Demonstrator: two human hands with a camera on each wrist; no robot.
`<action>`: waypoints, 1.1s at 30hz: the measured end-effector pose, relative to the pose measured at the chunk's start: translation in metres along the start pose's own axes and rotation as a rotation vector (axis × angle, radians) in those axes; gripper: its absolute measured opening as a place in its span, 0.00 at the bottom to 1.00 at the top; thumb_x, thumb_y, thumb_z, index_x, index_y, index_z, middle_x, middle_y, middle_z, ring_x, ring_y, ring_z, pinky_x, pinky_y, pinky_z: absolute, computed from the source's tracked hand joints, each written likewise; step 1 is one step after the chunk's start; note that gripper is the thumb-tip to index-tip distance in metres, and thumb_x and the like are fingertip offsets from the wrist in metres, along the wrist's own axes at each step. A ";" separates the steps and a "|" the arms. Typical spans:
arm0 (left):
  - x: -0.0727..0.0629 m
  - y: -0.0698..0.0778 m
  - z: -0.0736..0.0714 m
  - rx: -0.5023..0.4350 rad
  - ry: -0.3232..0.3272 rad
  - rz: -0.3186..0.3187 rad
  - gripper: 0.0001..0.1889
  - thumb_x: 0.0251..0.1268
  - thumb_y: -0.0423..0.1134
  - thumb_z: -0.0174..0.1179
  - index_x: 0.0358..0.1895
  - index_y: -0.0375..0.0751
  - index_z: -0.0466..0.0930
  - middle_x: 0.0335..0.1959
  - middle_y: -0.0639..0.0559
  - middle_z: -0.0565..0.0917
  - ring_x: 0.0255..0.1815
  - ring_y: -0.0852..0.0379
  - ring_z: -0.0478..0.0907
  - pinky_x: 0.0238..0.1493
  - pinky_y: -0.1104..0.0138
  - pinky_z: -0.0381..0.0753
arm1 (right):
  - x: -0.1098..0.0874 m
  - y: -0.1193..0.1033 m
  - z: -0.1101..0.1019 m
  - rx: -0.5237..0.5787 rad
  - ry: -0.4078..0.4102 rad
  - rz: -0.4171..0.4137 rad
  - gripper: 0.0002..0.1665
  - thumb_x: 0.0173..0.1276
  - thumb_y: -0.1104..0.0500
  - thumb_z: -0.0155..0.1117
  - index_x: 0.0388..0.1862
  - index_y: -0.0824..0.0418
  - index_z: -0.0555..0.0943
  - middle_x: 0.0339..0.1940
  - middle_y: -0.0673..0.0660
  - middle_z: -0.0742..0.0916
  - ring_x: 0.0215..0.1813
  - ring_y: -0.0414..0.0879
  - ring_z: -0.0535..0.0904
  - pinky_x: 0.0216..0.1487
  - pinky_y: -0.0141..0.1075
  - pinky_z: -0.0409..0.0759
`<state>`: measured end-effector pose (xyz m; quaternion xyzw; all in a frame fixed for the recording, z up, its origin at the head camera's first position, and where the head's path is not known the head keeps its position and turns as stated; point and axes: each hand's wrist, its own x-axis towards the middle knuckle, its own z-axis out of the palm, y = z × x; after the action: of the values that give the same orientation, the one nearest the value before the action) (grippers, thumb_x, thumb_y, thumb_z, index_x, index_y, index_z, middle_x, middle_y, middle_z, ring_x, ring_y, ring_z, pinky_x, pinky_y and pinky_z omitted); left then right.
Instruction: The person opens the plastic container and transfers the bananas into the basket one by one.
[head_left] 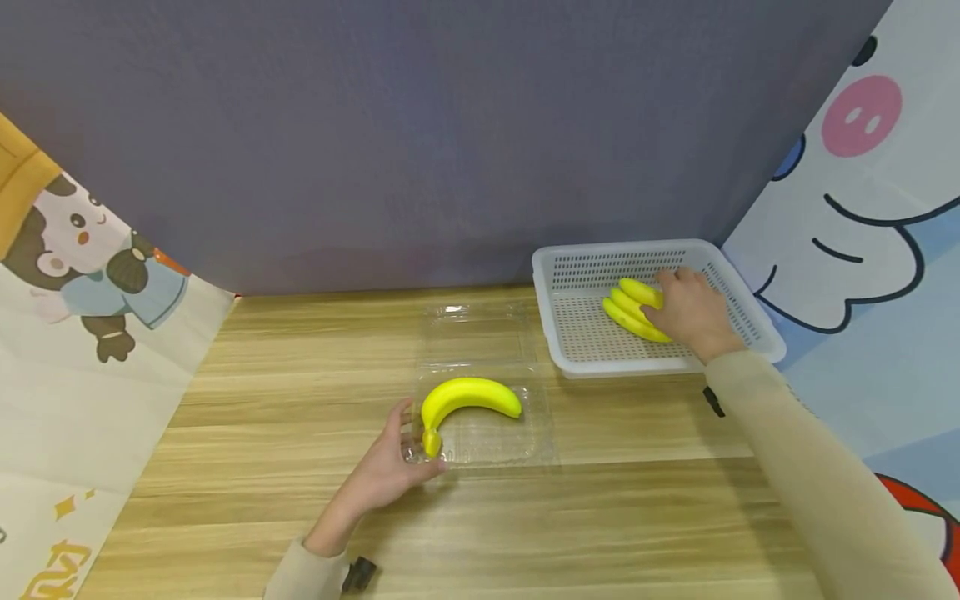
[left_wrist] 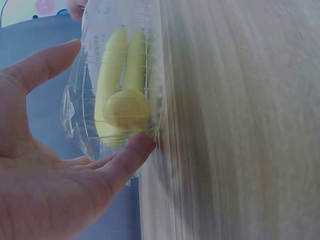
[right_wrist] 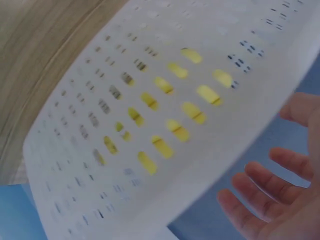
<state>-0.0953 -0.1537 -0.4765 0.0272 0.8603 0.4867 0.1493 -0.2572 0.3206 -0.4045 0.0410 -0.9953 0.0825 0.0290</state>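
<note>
A yellow banana [head_left: 471, 392] lies curved in a clear plastic clamshell box [head_left: 487, 450], whose lid is folded back. My left hand [head_left: 390, 467] holds the box's left end, its thumb at the near corner and fingers around the side. The left wrist view shows a fingertip against the plastic beside the banana's rounded tip [left_wrist: 127, 109]. Over the white basket [head_left: 585, 367], my right hand [head_left: 693, 308] reaches above several bananas [head_left: 630, 310], thumb and fingers spread beside them. In the right wrist view the bananas show yellow through the basket's slots, and the fingers [right_wrist: 262, 185] are loosely bent.
The box and basket stand on a wood-grain table [head_left: 285, 358], the basket at the right rear. A grey wall panel [head_left: 375, 167] rises behind them. Cartoon-printed panels flank the table, one at the left [head_left: 75, 400] and one at the right [head_left: 847, 275].
</note>
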 end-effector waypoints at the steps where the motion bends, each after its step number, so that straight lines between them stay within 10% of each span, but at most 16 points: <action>1: 0.000 0.000 0.000 -0.002 0.000 0.001 0.62 0.48 0.51 0.80 0.82 0.48 0.44 0.78 0.34 0.58 0.68 0.34 0.71 0.62 0.41 0.77 | -0.001 -0.001 -0.001 -0.001 0.002 -0.002 0.39 0.69 0.49 0.68 0.69 0.70 0.68 0.61 0.76 0.73 0.61 0.73 0.69 0.50 0.73 0.73; 33: -0.001 0.008 -0.001 -0.023 -0.003 -0.004 0.62 0.50 0.49 0.79 0.82 0.45 0.42 0.78 0.33 0.57 0.70 0.29 0.68 0.62 0.38 0.75 | -0.033 -0.068 -0.026 0.013 0.240 -0.208 0.28 0.65 0.52 0.70 0.56 0.68 0.78 0.48 0.68 0.81 0.48 0.64 0.77 0.40 0.58 0.80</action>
<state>-0.0953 -0.1507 -0.4689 0.0244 0.8545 0.4962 0.1519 -0.2172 0.2602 -0.3701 0.1336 -0.9745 0.0901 0.1560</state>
